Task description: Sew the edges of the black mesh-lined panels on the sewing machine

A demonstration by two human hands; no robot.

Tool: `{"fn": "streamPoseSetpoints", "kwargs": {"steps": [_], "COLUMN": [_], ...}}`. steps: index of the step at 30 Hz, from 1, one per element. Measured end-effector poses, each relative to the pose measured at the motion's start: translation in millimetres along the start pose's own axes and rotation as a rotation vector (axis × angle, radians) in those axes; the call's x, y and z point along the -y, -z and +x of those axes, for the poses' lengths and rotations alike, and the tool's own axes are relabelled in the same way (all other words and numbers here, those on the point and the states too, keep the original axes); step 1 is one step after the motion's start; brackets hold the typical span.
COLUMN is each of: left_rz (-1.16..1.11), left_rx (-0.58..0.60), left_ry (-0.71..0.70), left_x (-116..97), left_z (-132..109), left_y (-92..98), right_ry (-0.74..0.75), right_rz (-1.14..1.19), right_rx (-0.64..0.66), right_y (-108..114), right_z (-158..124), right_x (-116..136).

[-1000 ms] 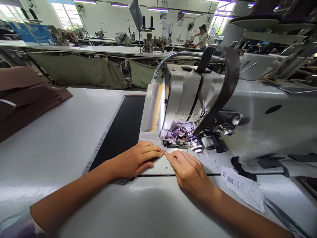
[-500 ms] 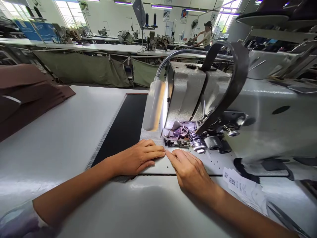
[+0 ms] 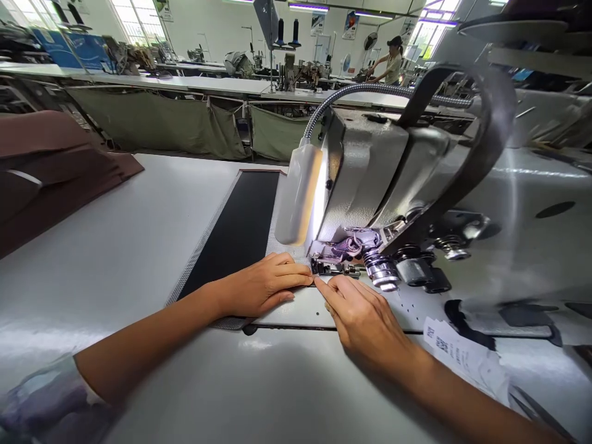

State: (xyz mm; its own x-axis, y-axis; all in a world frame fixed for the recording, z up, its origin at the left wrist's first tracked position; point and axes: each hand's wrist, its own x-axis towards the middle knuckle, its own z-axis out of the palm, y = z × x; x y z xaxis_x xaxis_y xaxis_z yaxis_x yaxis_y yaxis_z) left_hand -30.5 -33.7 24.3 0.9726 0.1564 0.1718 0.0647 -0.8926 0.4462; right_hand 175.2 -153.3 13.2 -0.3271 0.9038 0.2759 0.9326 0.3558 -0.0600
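Partly covered black panel (image 3: 235,222), scissors (image 3: 539,409) cropped

The black cloth (image 3: 235,228) is looking matt — its grey border (image 3: 192,265) woven — while the metal sewing machine (image 3: 370,166) and smooth near tabletop (image 3: 277,382) are gleaming.

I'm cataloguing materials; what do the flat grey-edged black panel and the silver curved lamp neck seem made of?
The flat grey-edged black panel looks like matte fabric or sheeting, showing little shine. The silver curved lamp neck seems polished metal, being ribbed and glinting.
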Motion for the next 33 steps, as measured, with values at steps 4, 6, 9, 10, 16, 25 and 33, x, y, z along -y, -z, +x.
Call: {"fn": "streamPoseSetpoints", "kwargs": {"steps": [4,6,9,10,16,25,33], "left_rz": [-0.005,-0.006,-0.01,-0.01,0.012,0.01,0.011], "left_rx": [-0.002,-0.012,-0.019,-0.019,-0.026,-0.029,-0.239], "left_ry": [-0.007,-0.003,0.006,0.006,-0.015,0.007,0.288], "left_x": [1,2,2,3,6,9,-34], "left_z": [0,1,2,3,4,5,7], "left_y": [-0.3,0.1,1.4,1.8,1.9,3.7,-26.4], "right_ry": [-0.006,0.001,0.011,0.012,0.05,0.056,0.119], "right_rz": [-0.013,-0.028,-0.038,-0.041,-0.056,-0.05,0.054], "right_rx": [0.04,0.045,0.035,0.028,-0.006,-0.003,-0.074], "right_y": [7,10,12,13,13,14,13], "right_z": [-3,-4,-7,-8,-13,-15,-28], "right_x": [1,2,4,4,5,5,13]}}
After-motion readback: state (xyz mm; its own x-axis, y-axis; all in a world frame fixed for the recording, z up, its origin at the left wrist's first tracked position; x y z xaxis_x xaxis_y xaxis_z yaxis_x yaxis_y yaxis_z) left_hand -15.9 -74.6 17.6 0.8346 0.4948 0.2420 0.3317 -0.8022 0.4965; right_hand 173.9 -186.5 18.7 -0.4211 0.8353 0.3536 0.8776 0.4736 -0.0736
